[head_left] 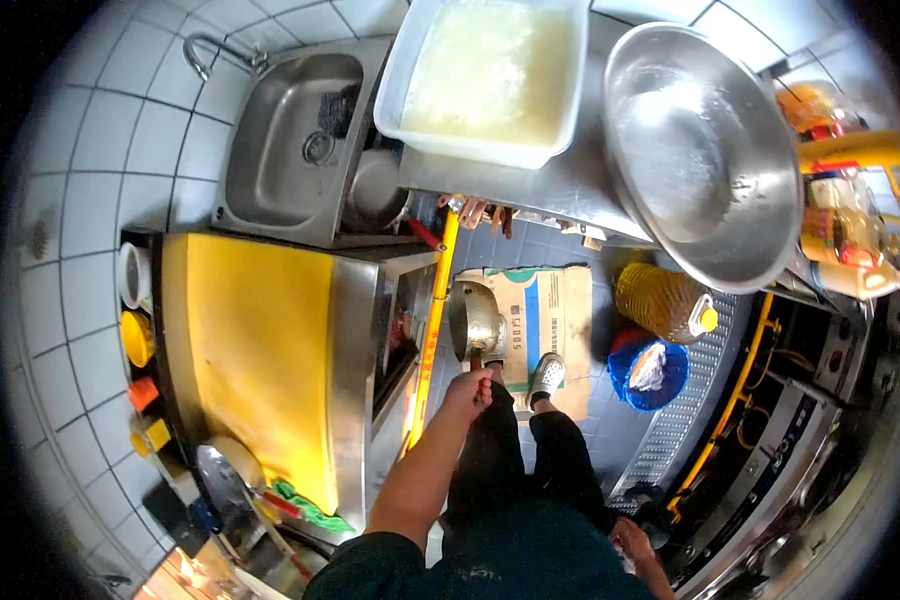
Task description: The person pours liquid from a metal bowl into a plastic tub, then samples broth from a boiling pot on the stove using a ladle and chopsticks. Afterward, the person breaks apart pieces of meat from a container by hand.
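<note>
My left hand (467,392) is wrapped round the handle of a metal pan (476,320), held low over a flattened cardboard sheet (572,310) on the floor. Down by my right side is my right hand (630,538); its fingers are small and partly hidden, so their state is unclear. A white shoe (547,374) rests on the cardboard's edge. Above the pan, on the steel counter (450,176), stand a white tub (480,148) of pale cloudy liquid and a large steel bowl (705,150).
Sink (280,150) at upper left, a yellow board (260,340) below it. Oil bottle (660,300) and blue-lined bin (670,385) stand on the floor at right. Bottles (840,235) line the right shelf. A stove (770,470) is at lower right; a green cloth (310,507) lies lower left.
</note>
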Motion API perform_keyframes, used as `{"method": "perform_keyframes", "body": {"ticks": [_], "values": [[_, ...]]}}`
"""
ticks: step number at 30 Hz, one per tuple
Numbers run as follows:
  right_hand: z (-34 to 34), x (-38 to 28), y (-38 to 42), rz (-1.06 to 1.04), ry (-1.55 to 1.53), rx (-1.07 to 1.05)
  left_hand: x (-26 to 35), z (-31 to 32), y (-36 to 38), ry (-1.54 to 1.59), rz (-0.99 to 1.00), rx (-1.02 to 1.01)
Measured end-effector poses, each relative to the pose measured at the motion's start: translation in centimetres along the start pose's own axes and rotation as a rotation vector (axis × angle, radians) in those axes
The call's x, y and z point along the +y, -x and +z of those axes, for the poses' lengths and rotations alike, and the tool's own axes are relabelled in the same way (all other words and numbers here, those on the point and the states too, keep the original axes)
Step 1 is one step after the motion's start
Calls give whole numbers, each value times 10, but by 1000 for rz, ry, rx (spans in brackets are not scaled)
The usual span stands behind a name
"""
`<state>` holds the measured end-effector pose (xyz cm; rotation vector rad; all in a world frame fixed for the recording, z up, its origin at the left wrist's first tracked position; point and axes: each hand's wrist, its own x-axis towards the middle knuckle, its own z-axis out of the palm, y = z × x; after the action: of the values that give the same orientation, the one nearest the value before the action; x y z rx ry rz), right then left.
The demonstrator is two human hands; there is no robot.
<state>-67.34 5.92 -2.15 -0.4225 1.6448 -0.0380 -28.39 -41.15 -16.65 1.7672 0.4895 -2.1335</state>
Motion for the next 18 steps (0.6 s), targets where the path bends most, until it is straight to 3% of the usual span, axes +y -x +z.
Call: {"method": "perform_keyframes", "body": {"ticks": [1, 3, 4, 5, 8, 10, 12, 18], "values": [[-7, 14, -3, 137, -94, -63, 3, -5, -31, 23, 0, 38], [-28, 31, 0, 770, -586, -193, 10, -20, -90, 22, 83, -89], [-31, 28, -2, 879, -643, -183, 21, -17, -109, 29, 119, -136], [-31, 26, -6, 870, -623, -167, 32, -13, -129, 94, 101, -121], [-20, 2, -21, 535, -193, -89, 71, -7, -184, 115, 135, -197], [-26, -13, -37, 522, -108, -72, 98, 15, -198, 148, 272, -110], [-32, -30, -51, 524, -41, -52, 119, 14, -230, 285, 252, -273], [-57, -78, -99, 530, 93, -21, 170, 27, -280, 328, 360, -235]]}}
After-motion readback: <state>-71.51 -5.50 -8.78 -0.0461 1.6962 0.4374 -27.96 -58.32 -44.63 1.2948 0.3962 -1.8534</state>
